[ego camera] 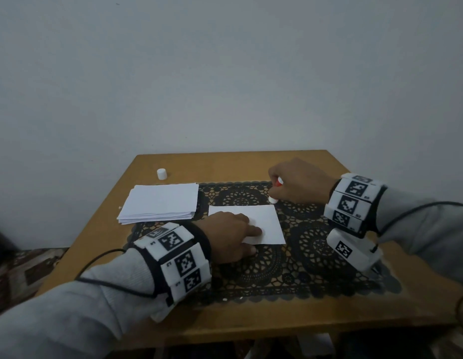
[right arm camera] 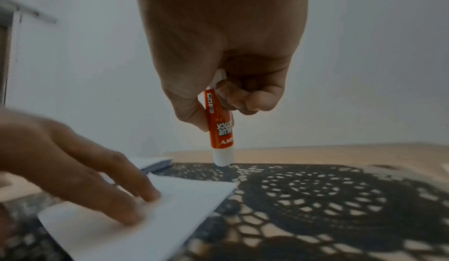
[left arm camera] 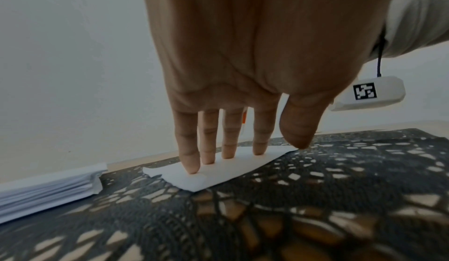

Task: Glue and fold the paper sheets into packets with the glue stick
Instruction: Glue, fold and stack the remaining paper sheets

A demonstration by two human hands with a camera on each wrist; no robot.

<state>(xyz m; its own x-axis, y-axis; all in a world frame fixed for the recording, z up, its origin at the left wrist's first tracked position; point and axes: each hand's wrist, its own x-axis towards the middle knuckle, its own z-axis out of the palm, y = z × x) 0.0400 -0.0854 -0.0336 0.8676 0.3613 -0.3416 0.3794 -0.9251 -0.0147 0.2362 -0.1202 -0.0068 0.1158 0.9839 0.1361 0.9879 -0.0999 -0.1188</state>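
Observation:
A white folded paper sheet [ego camera: 261, 221] lies on the black lace mat [ego camera: 277, 268] in the middle of the table. My left hand [ego camera: 235, 234] presses straight fingers [left arm camera: 192, 161] flat on its near left part. My right hand [ego camera: 297, 182] grips an orange and white glue stick [right arm camera: 219, 128] upright, its white end down on the mat just beyond the sheet's far right corner. In the right wrist view the sheet [right arm camera: 170, 217] lies under the left hand's fingers [right arm camera: 136, 192].
A stack of white paper sheets [ego camera: 160, 203] sits at the mat's left edge. The white glue stick cap [ego camera: 161, 174] stands behind it on the wooden table [ego camera: 238, 161]. A grey wall rises close behind the table.

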